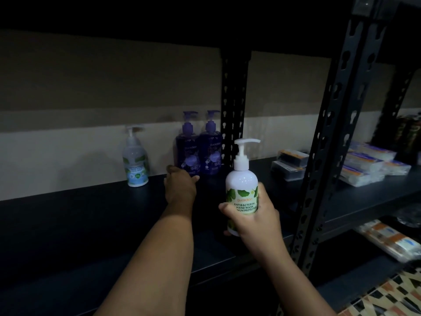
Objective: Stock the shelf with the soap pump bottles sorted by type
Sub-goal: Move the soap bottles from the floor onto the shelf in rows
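Head view, close, facing forward and down (slightly rightward) at dark shelf (91,224)

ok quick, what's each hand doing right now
Left hand: at the base of the left purple bottle; grip cannot be told.
Right hand: gripping the white pump bottle.

White bottle (242,179) (green leaves); purple bottles (198,151).

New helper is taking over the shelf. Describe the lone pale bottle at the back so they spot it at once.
On the black shelf, look along the back wall, left of the two purple pump bottles. The clear pump bottle stands there alone: see-through body, white pump, green-leaf and blue label.
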Tool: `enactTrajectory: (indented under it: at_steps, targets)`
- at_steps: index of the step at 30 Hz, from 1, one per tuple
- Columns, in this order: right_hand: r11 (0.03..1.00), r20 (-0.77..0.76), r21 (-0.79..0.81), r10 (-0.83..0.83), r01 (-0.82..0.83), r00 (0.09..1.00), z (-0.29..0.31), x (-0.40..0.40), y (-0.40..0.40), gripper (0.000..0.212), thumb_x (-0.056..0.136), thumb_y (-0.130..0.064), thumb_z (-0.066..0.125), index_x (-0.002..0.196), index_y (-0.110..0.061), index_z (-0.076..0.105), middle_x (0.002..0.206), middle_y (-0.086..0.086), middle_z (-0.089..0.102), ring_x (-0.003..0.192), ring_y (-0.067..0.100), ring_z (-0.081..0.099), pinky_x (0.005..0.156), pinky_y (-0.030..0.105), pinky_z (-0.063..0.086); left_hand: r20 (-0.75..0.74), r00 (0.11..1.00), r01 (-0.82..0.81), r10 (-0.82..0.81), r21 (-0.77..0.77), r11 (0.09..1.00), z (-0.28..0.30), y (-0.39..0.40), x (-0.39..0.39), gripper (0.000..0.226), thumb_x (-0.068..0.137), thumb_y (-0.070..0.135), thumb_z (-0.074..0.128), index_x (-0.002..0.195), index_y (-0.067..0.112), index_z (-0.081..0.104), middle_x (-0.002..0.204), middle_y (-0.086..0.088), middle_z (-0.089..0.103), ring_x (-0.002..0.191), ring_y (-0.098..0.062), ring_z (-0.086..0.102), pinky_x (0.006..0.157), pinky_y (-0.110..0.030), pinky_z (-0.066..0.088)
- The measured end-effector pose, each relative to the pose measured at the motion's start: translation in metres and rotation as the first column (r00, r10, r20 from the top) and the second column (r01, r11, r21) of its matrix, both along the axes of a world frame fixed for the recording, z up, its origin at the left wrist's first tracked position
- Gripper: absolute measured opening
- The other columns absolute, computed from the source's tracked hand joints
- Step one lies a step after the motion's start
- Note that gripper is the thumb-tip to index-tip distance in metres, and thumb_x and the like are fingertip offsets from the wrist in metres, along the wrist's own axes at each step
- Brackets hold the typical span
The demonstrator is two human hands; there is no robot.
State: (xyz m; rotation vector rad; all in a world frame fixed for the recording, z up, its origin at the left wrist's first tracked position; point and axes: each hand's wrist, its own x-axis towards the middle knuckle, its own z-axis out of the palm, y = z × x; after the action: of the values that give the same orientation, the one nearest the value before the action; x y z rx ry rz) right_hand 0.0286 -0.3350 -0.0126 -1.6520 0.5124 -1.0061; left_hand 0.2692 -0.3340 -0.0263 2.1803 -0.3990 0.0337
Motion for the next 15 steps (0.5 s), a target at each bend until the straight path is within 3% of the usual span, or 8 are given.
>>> enactTrajectory:
  at_steps: [4,8,12,15]
  targets:
    - [1.000,-0.010,-0.010,-0.019,0.019,1.000,0.002,-0.001,0.003,0.034,0.075,-0.016,0.085,0.096,-0.020,0.058,0.074,0.002,0.066,0.058,0.016,0.062,0.053,0.046,0.063,0.047,0.998,0.042,-0.043,0.021,0.999,0.002,0.016,-0.010,0.069,0.091,0.026,0.080,0.136,-0.007,0.041,0.134,-0.027,0.060,0.126,-0.042,0.057,0.097,-0.044,0.052]
    - [1.000,-0.010,0.009,-0.026,0.027,1.000,0.004,-0.003,0.006,0.034,0.075,-0.016,0.085,0.096,-0.021,0.059,0.075,0.002,0.067,0.058,0.014,0.062,0.054,0.048,0.063,0.090,0.978,0.182,-0.187,0.059,0.981,0.003,0.050,-0.028,0.043,0.095,0.022,0.075,0.130,0.001,0.062,0.127,-0.018,0.069,0.112,-0.033,0.067,0.084,-0.028,0.047]
    - [1.000,-0.004,0.012,-0.027,0.027,1.000,0.006,-0.006,0.011,0.034,0.076,-0.016,0.085,0.098,-0.022,0.060,0.078,0.004,0.067,0.065,0.016,0.064,0.054,0.045,0.063,0.123,0.896,0.407,-0.426,0.154,0.900,0.005,0.101,-0.055,0.038,0.099,0.030,0.070,0.135,0.017,0.068,0.140,-0.005,0.065,0.127,-0.021,0.061,0.095,-0.017,0.040]
    - [1.000,0.011,0.012,-0.024,0.024,1.000,0.010,-0.007,0.016,0.035,0.077,-0.013,0.085,0.098,-0.025,0.060,0.083,0.006,0.067,0.073,0.019,0.065,0.052,0.039,0.062,0.121,0.806,0.536,-0.580,0.267,0.800,0.007,0.145,-0.076,0.041,0.103,0.039,0.062,0.142,0.026,0.063,0.156,0.004,0.051,0.147,-0.016,0.044,0.118,-0.022,0.030]
